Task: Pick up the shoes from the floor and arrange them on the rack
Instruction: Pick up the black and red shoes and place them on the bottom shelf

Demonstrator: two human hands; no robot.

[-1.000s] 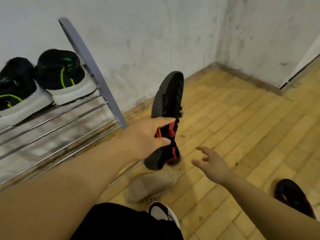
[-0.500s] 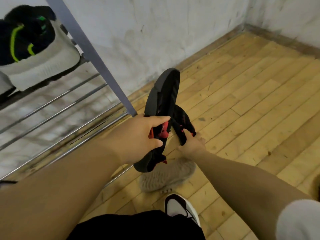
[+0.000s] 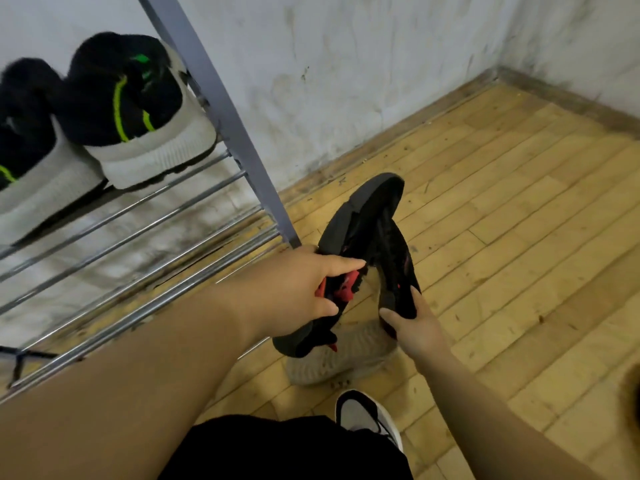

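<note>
A black shoe with red trim [image 3: 363, 233] hangs above the floor, sole turned up and to the left. My left hand [image 3: 298, 292] grips its side near the red part. My right hand [image 3: 412, 327] pinches the shoe's black upper from the right. Below it a beige shoe [image 3: 346, 358] lies on the wooden floor. The metal rack [image 3: 214, 98] stands at the left against the wall. Two black shoes with green stripes and white soles [image 3: 138, 112] sit on an upper shelf.
A white and black shoe [image 3: 367, 417] is on my foot at the bottom. A dark object [image 3: 632, 400] shows at the right edge. The rack's lower chrome bars [image 3: 138, 237] carry nothing. The white walls meet in a corner at the upper right.
My right hand reached in and took hold of the black shoe's upper. The view tilted back up, showing more of the rack shelf.
</note>
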